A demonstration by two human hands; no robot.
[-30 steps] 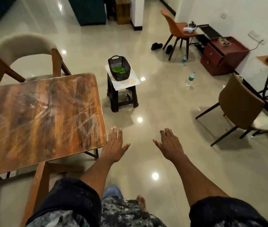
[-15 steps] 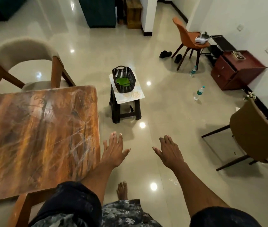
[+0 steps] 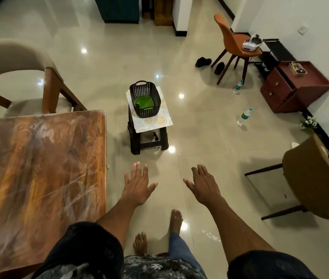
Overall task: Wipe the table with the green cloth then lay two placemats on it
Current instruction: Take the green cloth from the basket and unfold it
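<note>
The green cloth (image 3: 144,103) lies inside a black slatted basket (image 3: 153,91). The basket stands on pale patterned placemats (image 3: 158,121) spread over a small dark stool (image 3: 133,141) ahead of me. The brown streaked wooden table (image 3: 39,168) fills the left side. My left hand (image 3: 137,184) and my right hand (image 3: 204,184) are held out flat over the floor, fingers straight, holding nothing, just short of the stool.
A beige chair (image 3: 8,57) stands behind the table, a tan chair (image 3: 312,178) at the right. Two water bottles (image 3: 244,116) stand on the glossy floor. An orange chair (image 3: 232,41), black shoes (image 3: 204,61) and a maroon cabinet (image 3: 292,85) are farther back. My bare feet (image 3: 175,220) show below.
I have stepped forward toward the stool, and the basket now appears larger and nearer. Both hands stay outstretched and flat. My feet have come into view.
</note>
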